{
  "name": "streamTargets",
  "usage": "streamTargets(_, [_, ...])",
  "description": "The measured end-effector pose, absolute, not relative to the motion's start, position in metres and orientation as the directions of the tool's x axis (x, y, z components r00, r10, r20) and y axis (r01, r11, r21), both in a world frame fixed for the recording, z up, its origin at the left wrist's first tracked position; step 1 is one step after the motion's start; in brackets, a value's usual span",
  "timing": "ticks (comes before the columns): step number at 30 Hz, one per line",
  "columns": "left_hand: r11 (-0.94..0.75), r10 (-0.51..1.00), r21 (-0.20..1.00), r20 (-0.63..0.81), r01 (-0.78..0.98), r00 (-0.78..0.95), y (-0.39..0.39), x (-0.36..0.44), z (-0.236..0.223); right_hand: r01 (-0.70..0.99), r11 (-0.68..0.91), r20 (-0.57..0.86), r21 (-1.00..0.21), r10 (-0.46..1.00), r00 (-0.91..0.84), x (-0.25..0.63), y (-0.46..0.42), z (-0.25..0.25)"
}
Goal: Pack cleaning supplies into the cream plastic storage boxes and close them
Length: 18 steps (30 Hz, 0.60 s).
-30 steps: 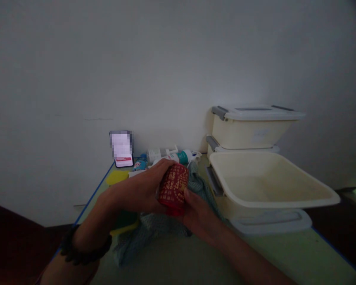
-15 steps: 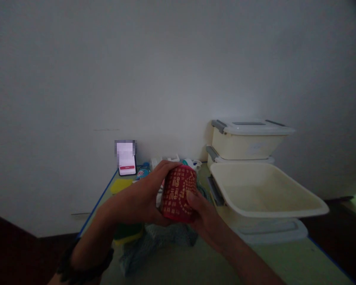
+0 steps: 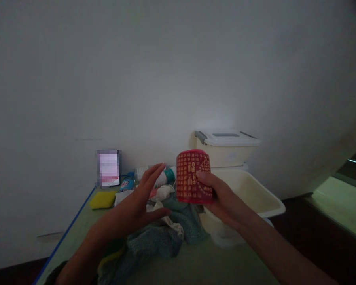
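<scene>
My right hand point(image 3: 219, 194) grips a red cylinder with gold Chinese characters point(image 3: 191, 178), its thumb across the front. The cylinder is held nearly upright above the table, partly in front of the open cream tub point(image 3: 259, 190). To the left of it, my left hand point(image 3: 144, 198) is open with fingers apart, touching nothing that I can see. Beneath and behind the hands lies a grey-green knitted cloth point(image 3: 158, 239), with white and pink cloth-like items point(image 3: 163, 193) beside it. Whether the cylinder is hollow or solid cannot be seen.
A lidded cream storage box point(image 3: 225, 152) stands behind the tub by the wall. A phone point(image 3: 109, 168) leans upright at the back left. Near it are a yellow sponge point(image 3: 103, 200), a blue bottle point(image 3: 127, 183) and a white bottle with a teal band point(image 3: 169, 175).
My left hand has let go of the red cylinder and moved away to the left. My right hand alone now holds it, a little further right. The view has turned to the right.
</scene>
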<state>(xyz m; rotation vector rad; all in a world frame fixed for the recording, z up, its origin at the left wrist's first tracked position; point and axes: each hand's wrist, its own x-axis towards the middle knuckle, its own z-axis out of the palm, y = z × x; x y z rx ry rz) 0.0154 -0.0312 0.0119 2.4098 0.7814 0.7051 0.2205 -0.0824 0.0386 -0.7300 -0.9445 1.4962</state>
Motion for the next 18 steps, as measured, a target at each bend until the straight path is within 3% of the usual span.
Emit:
streamTargets(2, [-0.647,0.681,0.671,0.296,0.361,0.67,-0.032,0.031,-0.003,-0.455,-0.005,0.047,-0.891,0.994,-0.102,0.246,-0.085,0.039])
streamTargets(6, [-0.357,0.821,0.893,0.159,0.275,0.548,-0.026,0.075,-0.029,-0.394,-0.057,-0.04,-0.917,0.998,-0.05,0.292,-0.089,0.031])
streamTargets(11, [-0.058,0.886,0.945,-0.1,0.321,0.454,-0.006,0.125,-0.023,-0.366,-0.105,-0.102,-0.925,0.994,-0.026,0.315,-0.089,0.016])
streamTargets(18, [0.044,0.842,0.942,-0.215,0.334,0.495,0.003,0.148,-0.025,-0.399,-0.123,-0.088,-0.908,0.991,-0.105,0.31,-0.096,0.014])
